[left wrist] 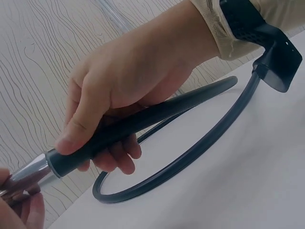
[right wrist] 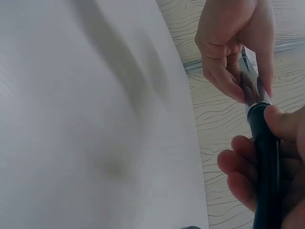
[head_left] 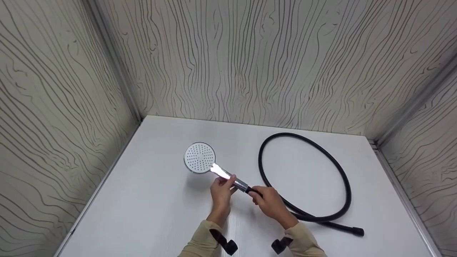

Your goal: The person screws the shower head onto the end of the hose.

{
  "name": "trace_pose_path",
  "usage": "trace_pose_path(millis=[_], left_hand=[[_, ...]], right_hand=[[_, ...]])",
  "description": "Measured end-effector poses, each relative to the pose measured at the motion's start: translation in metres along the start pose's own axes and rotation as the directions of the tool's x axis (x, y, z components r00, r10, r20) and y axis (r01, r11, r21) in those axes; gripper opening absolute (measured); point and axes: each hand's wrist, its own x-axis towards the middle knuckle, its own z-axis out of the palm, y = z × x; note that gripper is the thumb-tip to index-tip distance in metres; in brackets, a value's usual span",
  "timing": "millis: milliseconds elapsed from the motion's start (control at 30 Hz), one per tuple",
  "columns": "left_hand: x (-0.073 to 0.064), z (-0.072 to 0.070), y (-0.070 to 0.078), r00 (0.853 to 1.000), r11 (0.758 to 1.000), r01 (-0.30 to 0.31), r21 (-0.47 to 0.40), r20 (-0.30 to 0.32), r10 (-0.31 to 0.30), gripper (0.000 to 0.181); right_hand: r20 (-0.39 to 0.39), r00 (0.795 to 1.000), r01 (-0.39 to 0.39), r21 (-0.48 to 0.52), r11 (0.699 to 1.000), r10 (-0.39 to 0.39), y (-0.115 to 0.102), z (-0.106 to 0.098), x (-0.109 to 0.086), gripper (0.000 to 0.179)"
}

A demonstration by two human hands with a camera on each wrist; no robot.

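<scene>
A round shower head (head_left: 200, 157) with a white, dotted face and a shiny chrome handle (head_left: 240, 184) is held above the table. My left hand (head_left: 222, 192) pinches the chrome handle between thumb and fingers. In the left wrist view only the fingertips of that hand (left wrist: 28, 212) show, in the lower left corner. My right hand (head_left: 270, 201) grips the black end of a shower hose (left wrist: 143, 119), thumb along its top. The hose's end fitting (right wrist: 259, 117) meets the bottom of the handle, in line with it; the joint's inside is hidden.
The rest of the black hose (head_left: 348, 185) lies in a large loop on the white table (head_left: 142, 200), right of the hands. Its other end fitting (head_left: 358, 231) points toward the front right. Wood-grain patterned panels (head_left: 250, 64) stand behind and on both sides.
</scene>
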Motion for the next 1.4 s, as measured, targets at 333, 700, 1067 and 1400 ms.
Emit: trace_pose_path(millis=[333,700,1067,1400], left_hand=[[-0.003,-0.003,-0.004,0.999,0.999,0.002,-0.033,-0.032,-0.003,0.038],[-0.005,-0.003,-0.009,0.997,0.999,0.027,-0.016,-0.077,-0.028,0.038],[-0.005,-0.004,-0.004,0.997,0.998,-0.045,0.032,0.059,0.043,0.036],[-0.006,-0.004,-0.006,0.997,0.999,-0.040,-0.002,0.063,0.040,0.036]], right_hand=[[-0.034,0.998,-0.046,-0.027,0.999,0.045,0.001,0.001,-0.003,0.028],[-0.326,0.903,0.163,-0.340,0.926,-0.279,0.003,0.029,-0.012,0.034],[-0.072,0.997,0.038,0.098,0.994,-0.031,0.005,0.008,-0.009,0.012],[0.272,0.960,-0.169,0.346,0.923,0.073,0.008,-0.009,0.000,0.028]])
